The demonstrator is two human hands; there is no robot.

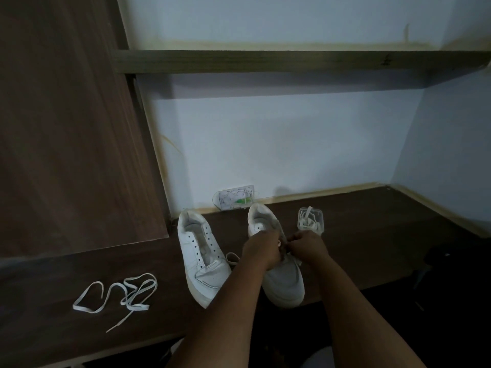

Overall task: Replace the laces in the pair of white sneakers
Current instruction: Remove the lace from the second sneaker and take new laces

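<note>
We are working both hands over the right sneaker (281, 277); our left hand (261, 248) and right hand (308, 247) are curling around its lace (282, 244) at mid-shoe. We are seeing two sneakers on the dark desk (372, 235), the left sneaker (202, 258) unlaced, both lying lengthwise toward the wall. One loose lace (125, 293) is lying left; another is sitting in a clear box (311, 219).

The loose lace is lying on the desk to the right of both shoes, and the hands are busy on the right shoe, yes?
Not quite. The head view shows the loose lace lying on the desk to the left of both shoes, not the right. The rest holds: the left hand and right hand are both busy on the right shoe, while the left shoe sits untouched.
</note>
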